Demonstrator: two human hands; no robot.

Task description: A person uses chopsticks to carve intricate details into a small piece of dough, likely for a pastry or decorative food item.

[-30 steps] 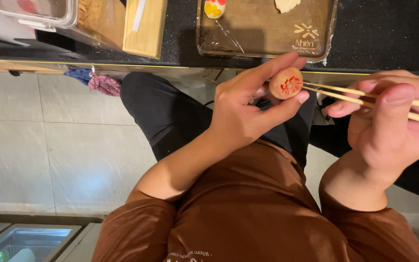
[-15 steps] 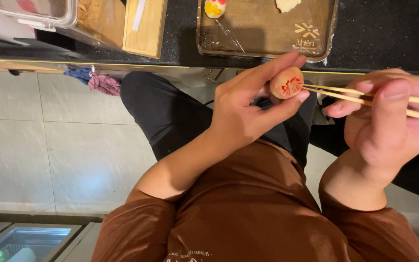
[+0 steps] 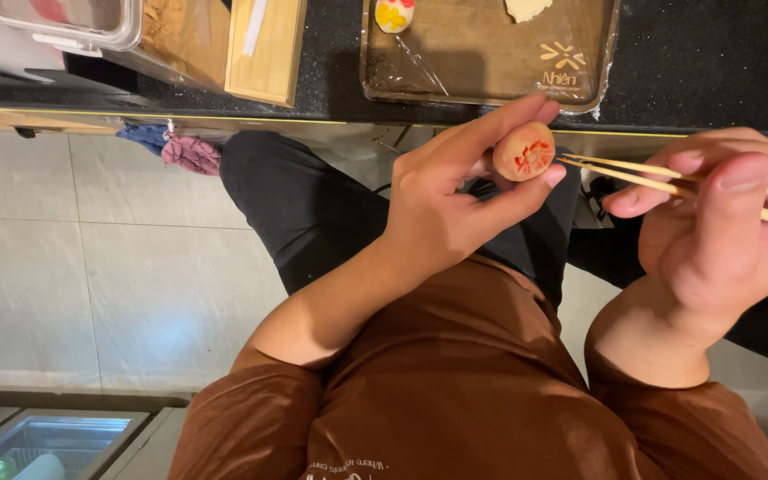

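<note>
Left hand (image 3: 455, 196) has a small round ball (image 3: 524, 151) pinched between thumb and fingertips, held up in front of the body just near of the counter edge. The ball's flat face has red petal-like marks and it's turned up toward the camera. Right hand (image 3: 713, 222) is closed around a pair of chopsticks (image 3: 660, 173); their long axis runs left-right, tips pointing left and about touching the ball's right side. Far side, on the black counter (image 3: 713, 62), there's a wooden tray (image 3: 491, 53) wrapped in plastic film with a yellow and red piece (image 3: 393, 13) on it, plus a wooden box (image 3: 264, 44) to the left
</note>
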